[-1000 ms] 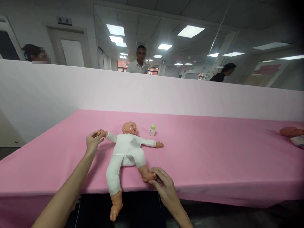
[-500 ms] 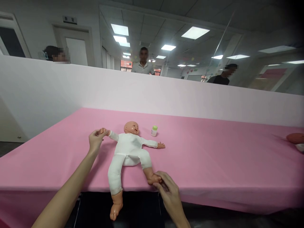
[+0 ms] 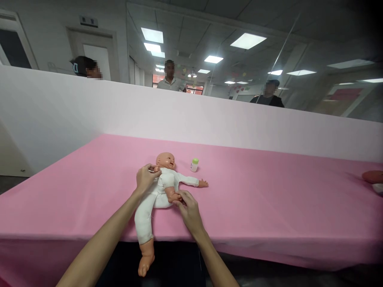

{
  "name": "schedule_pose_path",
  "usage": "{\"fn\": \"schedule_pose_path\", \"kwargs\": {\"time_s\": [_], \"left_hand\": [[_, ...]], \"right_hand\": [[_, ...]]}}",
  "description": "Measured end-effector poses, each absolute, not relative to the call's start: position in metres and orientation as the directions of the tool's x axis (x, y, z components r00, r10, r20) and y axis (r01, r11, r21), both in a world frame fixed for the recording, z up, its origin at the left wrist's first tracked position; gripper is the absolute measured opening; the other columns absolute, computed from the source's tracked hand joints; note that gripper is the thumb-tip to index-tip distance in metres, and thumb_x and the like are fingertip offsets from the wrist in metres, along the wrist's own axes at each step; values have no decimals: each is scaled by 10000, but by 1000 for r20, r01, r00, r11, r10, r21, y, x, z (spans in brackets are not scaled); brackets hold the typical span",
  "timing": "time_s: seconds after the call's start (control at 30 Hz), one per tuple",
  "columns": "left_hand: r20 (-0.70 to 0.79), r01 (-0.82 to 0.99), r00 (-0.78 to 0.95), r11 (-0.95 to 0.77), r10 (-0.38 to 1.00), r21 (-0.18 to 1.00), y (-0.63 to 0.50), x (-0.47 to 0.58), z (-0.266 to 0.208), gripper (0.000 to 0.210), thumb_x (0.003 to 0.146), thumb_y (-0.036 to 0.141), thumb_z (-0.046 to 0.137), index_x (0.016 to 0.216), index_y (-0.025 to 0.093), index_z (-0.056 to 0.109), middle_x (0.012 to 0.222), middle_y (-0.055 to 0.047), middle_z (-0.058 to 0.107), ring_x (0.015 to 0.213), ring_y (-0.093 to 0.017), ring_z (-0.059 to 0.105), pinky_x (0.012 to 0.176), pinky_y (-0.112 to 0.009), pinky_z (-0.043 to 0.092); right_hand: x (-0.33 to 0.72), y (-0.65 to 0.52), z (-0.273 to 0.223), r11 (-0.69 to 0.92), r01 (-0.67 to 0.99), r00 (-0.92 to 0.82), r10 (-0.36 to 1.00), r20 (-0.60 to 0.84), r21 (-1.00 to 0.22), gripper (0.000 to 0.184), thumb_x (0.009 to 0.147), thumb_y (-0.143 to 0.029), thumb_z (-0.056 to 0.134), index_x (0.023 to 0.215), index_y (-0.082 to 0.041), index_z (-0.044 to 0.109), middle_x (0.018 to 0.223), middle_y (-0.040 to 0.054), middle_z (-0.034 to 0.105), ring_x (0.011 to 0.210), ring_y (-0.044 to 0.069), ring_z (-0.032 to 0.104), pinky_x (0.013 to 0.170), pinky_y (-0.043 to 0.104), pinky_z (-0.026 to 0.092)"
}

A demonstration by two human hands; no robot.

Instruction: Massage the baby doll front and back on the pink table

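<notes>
A baby doll (image 3: 145, 213) with a white cloth body lies on its back on the pink-covered table (image 3: 254, 199). My left hand (image 3: 146, 177) is closed on the doll's hand, beside its chin. With my right hand (image 3: 188, 209) I pinch the toes of the doll's foot; that leg is bent up over the belly. The doll's other arm stretches out flat to the right. Its other leg hangs over the table's front edge, the bare foot below the tabletop. A small bottle (image 3: 194, 165) with a green cap stands to the right of the doll's head.
Behind the table runs a low white partition (image 3: 209, 119), with a glass pane above it. Several people show beyond or in the glass, one of them a person in a pale shirt (image 3: 170, 83). A partly visible brownish object (image 3: 372, 177) lies at the table's right edge.
My left hand has brought the doll's arm inward from the left to its chest. My right hand has pushed the doll's foot up, bending the leg over the belly. The people behind have shifted.
</notes>
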State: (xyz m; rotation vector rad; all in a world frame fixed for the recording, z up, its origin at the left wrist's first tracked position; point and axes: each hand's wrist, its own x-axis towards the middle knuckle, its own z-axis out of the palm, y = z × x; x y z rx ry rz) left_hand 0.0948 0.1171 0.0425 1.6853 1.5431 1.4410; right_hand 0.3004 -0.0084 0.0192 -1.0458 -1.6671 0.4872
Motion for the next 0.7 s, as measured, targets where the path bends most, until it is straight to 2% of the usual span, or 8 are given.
{"fn": "schedule_pose_path", "kwargs": {"time_s": [0.1,0.2,0.3,0.4,0.6,0.7], "left_hand": [[385,363,-212,-293,898,884,122,78,45,214,697,370,802,844,221,753,901,-40,793,819,-224,718,708,-306,479],[371,275,-339,-286,865,918,128,48,44,268,677,399,826,831,201,733,868,-45,769,801,-223,696,729,-322,497],[295,194,-465,-229,835,954,132,17,35,341,642,446,855,817,189,713,865,-46,746,805,-224,676,711,-326,494],[184,104,-514,-152,838,983,129,-6,18,386,606,476,863,800,181,706,848,-50,723,802,-224,653,657,-314,473],[-62,-153,-560,-29,826,988,119,-22,-2,362,553,411,861,755,162,693,762,-44,687,708,-198,628,608,-306,443],[1,-109,-557,-74,830,991,118,-16,6,360,583,437,863,750,168,693,781,-53,702,750,-218,648,630,-318,451]], "right_hand": [[312,-22,22,466,371,-13,868,497,-803,161,941,-270,656,1076,-228,734,1080,78,701,984,235,675,843,314,563],[333,-48,23,402,362,1,902,432,-841,175,914,-286,693,1072,-236,750,1085,78,706,970,237,686,806,289,577],[353,-81,12,358,382,-5,923,386,-852,166,900,-301,724,1050,-241,760,1069,80,723,941,234,697,810,273,582],[362,-110,-16,317,382,-1,940,342,-868,188,905,-377,743,1034,-243,770,1046,91,736,909,236,717,774,256,597],[355,-131,-70,297,323,147,922,358,-899,341,899,-529,743,1079,-245,799,1108,122,756,987,262,754,815,257,625],[355,-122,-60,342,370,108,908,406,-864,281,914,-462,739,1092,-252,798,1107,117,762,992,259,755,800,250,628]]}}
